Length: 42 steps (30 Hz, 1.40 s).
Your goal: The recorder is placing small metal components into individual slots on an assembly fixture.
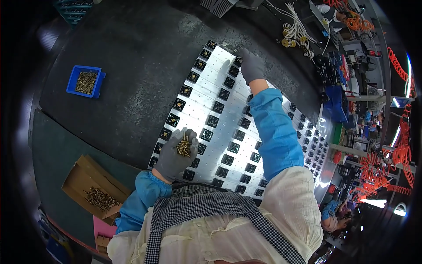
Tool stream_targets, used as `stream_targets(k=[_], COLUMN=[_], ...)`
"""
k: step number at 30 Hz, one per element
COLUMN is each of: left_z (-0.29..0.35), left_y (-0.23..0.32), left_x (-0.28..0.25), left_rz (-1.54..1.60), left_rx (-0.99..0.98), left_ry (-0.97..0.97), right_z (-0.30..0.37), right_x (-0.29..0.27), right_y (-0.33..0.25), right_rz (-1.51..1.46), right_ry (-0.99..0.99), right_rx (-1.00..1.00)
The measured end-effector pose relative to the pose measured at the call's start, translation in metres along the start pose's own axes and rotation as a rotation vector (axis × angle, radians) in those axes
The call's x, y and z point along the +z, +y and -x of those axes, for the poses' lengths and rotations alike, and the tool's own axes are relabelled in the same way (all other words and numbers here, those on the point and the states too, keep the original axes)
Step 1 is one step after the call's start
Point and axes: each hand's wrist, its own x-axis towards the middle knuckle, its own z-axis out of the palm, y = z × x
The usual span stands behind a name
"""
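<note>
My left hand (172,155), in a grey glove, is cupped palm up and holds a small heap of brass-coloured screws (183,147). It hovers over the near left edge of a shiny metal panel (211,152). Rows of black square blocks (218,107) sit on this panel. Along the left edge, several blocks show a brass-coloured centre. My right hand (252,66), also gloved, reaches to the panel's far end, its fingers drawn together at the far block (238,61) of the second row. What its fingertips hold, if anything, is hidden.
On the dark table (132,53) stands a blue bin (86,82) of small brass-coloured parts. A cardboard box (94,187) with more screws lies near left. White cables (295,26) lie at the far right. Orange coiled hoses (391,158) and other people's workplaces are beyond on the right.
</note>
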Motion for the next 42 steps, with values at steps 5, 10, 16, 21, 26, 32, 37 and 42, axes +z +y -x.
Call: stream_targets(k=[5,10,16,21,26,32,37,42], left_z=[-0.008,-0.021,-0.044,-0.037,-0.033,-0.049,-0.058,-0.060], left_y=[-0.001,-0.002,-0.006,-0.013,-0.021,-0.027,-0.031,-0.020], left_x=[0.011,0.024,0.033,0.055,0.051,0.043,0.043,0.046], left_rz=[-0.115,0.029,-1.608,-1.581,-1.679,-1.570,-1.403,-0.117], left_rx=[-0.019,0.090,0.770,0.770,0.708,0.779,0.700,0.057], left_ry=[-0.084,-0.144,0.007,-0.058,0.017,-0.036,-0.123,0.091], right_z=[0.005,0.043,0.131,0.144,0.148,0.156,0.137,0.079], right_x=[0.004,-0.054,-0.111,-0.098,-0.105,-0.099,-0.097,-0.050], right_y=[0.005,-0.048,-0.125,-0.117,-0.104,-0.103,-0.088,-0.014], right_rz=[-0.050,-0.610,-0.659,-0.634,-0.621,-0.436,-0.437,-0.459], right_ry=[0.037,0.213,-0.032,-0.025,-0.105,0.023,0.129,0.262], right_rx=[0.056,-0.095,-0.653,-0.637,-0.720,-0.673,-0.495,-0.063])
